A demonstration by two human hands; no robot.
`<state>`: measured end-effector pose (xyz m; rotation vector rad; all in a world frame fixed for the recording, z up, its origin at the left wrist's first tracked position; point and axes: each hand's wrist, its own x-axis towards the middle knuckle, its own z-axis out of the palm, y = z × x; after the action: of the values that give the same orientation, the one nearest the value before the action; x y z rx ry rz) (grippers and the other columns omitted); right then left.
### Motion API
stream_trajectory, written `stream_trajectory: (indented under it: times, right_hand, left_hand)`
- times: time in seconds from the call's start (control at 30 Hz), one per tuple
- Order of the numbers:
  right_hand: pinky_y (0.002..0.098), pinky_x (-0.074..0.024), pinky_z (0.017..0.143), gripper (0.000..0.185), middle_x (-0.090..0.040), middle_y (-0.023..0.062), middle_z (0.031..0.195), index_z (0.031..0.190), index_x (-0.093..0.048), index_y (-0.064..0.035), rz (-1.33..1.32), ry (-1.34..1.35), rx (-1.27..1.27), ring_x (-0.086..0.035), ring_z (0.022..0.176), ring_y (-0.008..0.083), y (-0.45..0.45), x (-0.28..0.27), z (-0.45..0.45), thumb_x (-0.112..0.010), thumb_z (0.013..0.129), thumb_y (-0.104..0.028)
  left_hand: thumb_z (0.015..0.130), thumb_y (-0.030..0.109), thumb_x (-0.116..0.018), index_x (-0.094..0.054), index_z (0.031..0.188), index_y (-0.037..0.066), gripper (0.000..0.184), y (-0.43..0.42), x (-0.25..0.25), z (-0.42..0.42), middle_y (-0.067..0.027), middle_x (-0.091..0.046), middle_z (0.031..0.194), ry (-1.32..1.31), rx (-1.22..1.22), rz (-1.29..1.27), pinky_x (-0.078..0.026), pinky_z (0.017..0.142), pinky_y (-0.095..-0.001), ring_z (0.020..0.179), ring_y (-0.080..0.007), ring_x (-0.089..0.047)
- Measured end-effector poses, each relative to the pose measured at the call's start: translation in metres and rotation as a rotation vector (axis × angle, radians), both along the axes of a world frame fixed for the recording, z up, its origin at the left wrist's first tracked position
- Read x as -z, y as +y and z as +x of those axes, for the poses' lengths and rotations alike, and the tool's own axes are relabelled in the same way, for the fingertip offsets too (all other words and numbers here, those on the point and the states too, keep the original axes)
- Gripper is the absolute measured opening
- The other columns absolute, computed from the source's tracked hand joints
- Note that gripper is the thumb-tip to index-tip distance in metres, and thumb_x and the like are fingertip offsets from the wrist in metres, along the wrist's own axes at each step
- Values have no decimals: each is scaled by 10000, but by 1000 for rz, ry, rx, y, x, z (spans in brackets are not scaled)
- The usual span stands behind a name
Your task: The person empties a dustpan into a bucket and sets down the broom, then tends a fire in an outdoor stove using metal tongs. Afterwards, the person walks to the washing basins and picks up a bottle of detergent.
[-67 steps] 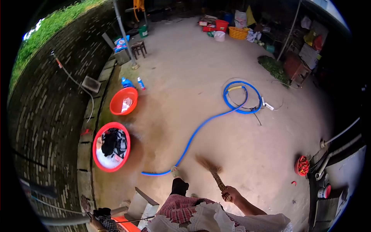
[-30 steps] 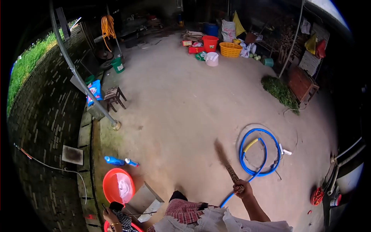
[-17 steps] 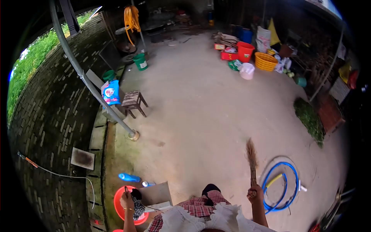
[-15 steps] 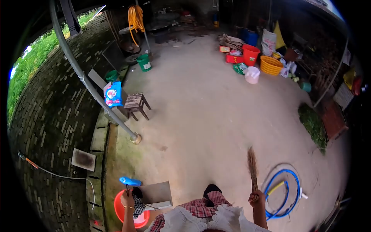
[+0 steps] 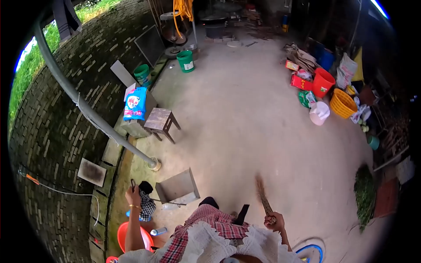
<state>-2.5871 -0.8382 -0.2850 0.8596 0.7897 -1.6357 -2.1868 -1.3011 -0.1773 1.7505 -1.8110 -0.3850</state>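
My right hand [image 5: 275, 222] is closed around the base of a short straw hand broom [image 5: 265, 200], whose bristles point away from me and are blurred. My left hand [image 5: 133, 197] grips the looped end of a thin dark handle [image 5: 133, 183]. Its rod seems to run to the boxy dustpan [image 5: 177, 185] on the floor, though part of it is hidden. Beside that hand is a black-and-white checked cloth [image 5: 147, 207] with a black part; I cannot tell whether my hand holds it too. Below my left forearm stands a red basin [image 5: 124, 239].
A wooden stool [image 5: 161, 120] and a grey pole [image 5: 103, 127] stand left, near a blue bag [image 5: 135, 104]. Green buckets [image 5: 185, 61] are further back. At right are a red bucket [image 5: 323, 82], a yellow basket [image 5: 343, 103] and greenery [image 5: 365, 197]. A blue hose [image 5: 313, 250] lies bottom right.
The view has shifted, so the stool, buckets and basket sit further right. The broom has swung left in my right hand. My left hand and the dustpan appear higher in view.
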Motion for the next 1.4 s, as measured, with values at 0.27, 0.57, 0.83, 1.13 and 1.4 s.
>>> stream_trajectory:
  times: [0.27,0.57,0.83,1.13,1.4]
  right_hand:
    - [267,-359,441,89,-475,74,609,744,-467,-9,-16,225,-56,-433,483,129,-221,-17,-136,-484,741,-96]
    - [276,-357,438,63,-490,77,605,677,-471,-13,59,130,-189,-459,483,140,-389,-29,-255,-482,723,-56]
    - [278,-369,457,85,-473,79,576,662,-473,-3,242,511,-476,-458,485,149,-583,-15,-391,-485,717,-66]
    - [287,-430,432,119,-515,99,645,803,-460,-11,128,291,-518,-506,508,167,-826,4,-489,-525,703,-14]
    - [297,-406,372,443,-524,105,646,1043,-443,13,175,500,-802,-525,443,189,-1073,11,-485,-591,628,58]
  left_hand:
    - [738,213,-600,-596,798,-38,258,-217,54,-216,-194,-571,637,186,272,103,-412,554,-350,571,-230,-559]
    - [715,287,-632,-580,740,-12,305,-435,46,-423,-202,-542,628,124,444,202,-394,534,-404,600,-365,-526]
    - [742,297,-612,-575,739,1,298,-621,61,-539,-205,-567,683,-25,396,167,-413,572,-405,672,-368,-553]
    - [753,321,-587,-595,805,38,287,-814,115,-636,-189,-598,812,-246,307,345,-443,686,-425,795,-368,-560]
    - [740,308,-591,-611,893,60,291,-993,222,-644,-163,-611,907,-377,311,583,-457,761,-391,888,-321,-572]
